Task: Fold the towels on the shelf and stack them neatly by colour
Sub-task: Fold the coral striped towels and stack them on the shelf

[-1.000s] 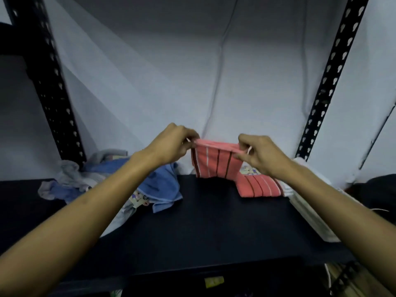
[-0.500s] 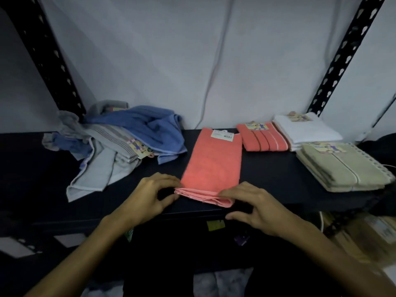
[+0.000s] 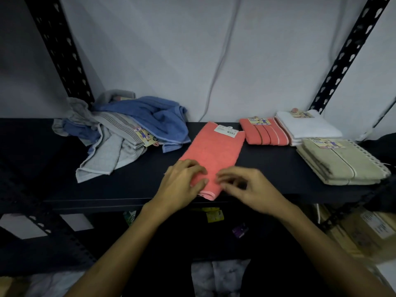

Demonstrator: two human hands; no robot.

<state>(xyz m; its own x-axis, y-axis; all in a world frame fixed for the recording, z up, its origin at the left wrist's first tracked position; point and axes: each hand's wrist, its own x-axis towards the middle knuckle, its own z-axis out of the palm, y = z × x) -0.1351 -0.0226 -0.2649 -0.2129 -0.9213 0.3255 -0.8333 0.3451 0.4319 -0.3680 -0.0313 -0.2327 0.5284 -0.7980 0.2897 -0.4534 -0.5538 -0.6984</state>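
A coral towel [image 3: 214,153] lies folded lengthwise on the black shelf [image 3: 128,185], with its white tag at the far end. My left hand [image 3: 184,183] rests on the towel's near left end, fingers fairly straight. My right hand [image 3: 246,187] hovers at the near right corner with loosely curled, blurred fingers and holds nothing. At the right, a folded coral striped towel [image 3: 263,131], a folded white towel [image 3: 308,127] and a folded beige towel [image 3: 342,161] sit side by side. An unfolded heap of blue towels [image 3: 154,116] and grey towels [image 3: 107,155] lies at the left.
Black perforated uprights stand at the back left [image 3: 62,52] and back right [image 3: 351,52]. A grey cable [image 3: 216,82] hangs down the white wall. Cardboard boxes [image 3: 364,232] sit below the shelf at the right.
The coral towel, held up in the air a second ago, now lies flat on the shelf. Both hands released its near edge; my left hand moved on top of it.
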